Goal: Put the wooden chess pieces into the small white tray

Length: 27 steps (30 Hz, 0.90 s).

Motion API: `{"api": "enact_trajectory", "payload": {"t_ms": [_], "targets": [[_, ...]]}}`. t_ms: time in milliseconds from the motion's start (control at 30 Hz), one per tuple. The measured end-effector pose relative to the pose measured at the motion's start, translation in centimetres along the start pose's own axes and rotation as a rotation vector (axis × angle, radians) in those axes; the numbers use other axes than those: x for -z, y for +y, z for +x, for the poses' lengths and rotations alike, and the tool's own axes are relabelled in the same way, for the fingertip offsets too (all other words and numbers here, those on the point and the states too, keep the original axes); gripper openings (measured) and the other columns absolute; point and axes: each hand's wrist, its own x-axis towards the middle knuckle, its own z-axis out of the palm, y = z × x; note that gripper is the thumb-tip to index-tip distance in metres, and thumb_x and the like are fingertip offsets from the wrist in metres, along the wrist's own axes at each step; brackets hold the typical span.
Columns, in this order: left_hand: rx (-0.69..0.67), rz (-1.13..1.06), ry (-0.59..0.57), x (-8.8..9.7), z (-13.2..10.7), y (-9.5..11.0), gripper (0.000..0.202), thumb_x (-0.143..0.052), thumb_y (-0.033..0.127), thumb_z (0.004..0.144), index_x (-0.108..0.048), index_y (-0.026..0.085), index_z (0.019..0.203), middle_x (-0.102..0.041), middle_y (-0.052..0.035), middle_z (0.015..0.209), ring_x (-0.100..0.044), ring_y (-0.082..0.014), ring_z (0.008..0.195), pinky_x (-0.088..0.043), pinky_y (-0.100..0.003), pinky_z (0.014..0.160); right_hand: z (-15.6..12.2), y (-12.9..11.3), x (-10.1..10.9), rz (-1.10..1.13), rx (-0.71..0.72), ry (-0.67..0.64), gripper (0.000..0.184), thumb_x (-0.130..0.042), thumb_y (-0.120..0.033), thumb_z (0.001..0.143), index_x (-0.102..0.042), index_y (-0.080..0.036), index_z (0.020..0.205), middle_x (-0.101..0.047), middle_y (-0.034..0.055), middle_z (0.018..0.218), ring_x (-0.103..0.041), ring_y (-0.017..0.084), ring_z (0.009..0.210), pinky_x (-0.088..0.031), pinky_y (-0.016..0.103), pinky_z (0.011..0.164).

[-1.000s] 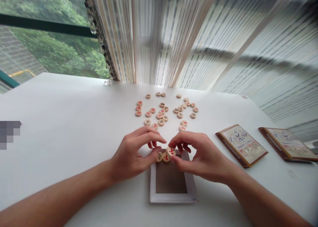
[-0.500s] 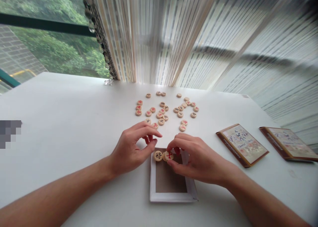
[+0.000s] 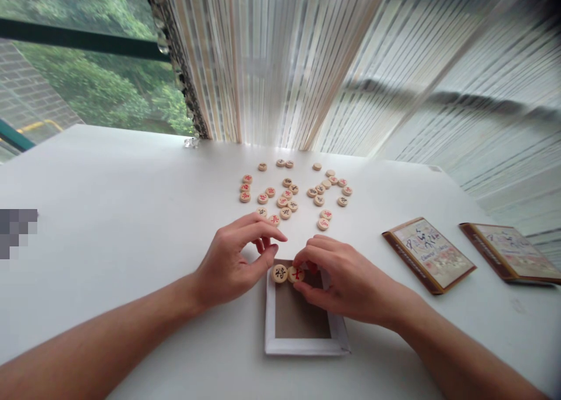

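The right hand (image 3: 331,271) hides the right edge of the red-marked disc (image 3: 295,274) it pinches and the upper right part of the tray (image 3: 302,346). The left hand (image 3: 236,263) covers the lower edge of a black-marked disc (image 3: 262,211). Characters on the farthest discs (image 3: 284,164) are too small to read. Both forearms (image 3: 109,336) and the curtain (image 3: 272,67) run out of frame; a pixelated patch (image 3: 15,230) masks whatever lies behind.

The right fingers (image 3: 312,253) pinch a red-marked disc (image 3: 295,275) beside a black-marked disc (image 3: 279,274).
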Motion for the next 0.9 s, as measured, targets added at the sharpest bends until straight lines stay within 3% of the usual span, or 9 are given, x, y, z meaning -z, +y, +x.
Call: {"api": "enact_trajectory", "payload": {"t_ms": [900], "targets": [[0.014, -0.01, -0.012, 0.0, -0.17, -0.13, 0.02, -0.066, 0.002, 0.091, -0.075, 0.016, 0.102, -0.071, -0.0039, 0.097, -0.066, -0.0111, 0.079, -0.056, -0.024, 0.075, -0.08, 0.02, -0.07, 0.0, 0.0, 0.011, 0.01, -0.076, -0.014, 0.087, -0.07, -0.015, 0.096, -0.068, 0.0043, 0.085, -0.057, 0.016, 0.073, -0.045, 0.027, 0.067]]}}
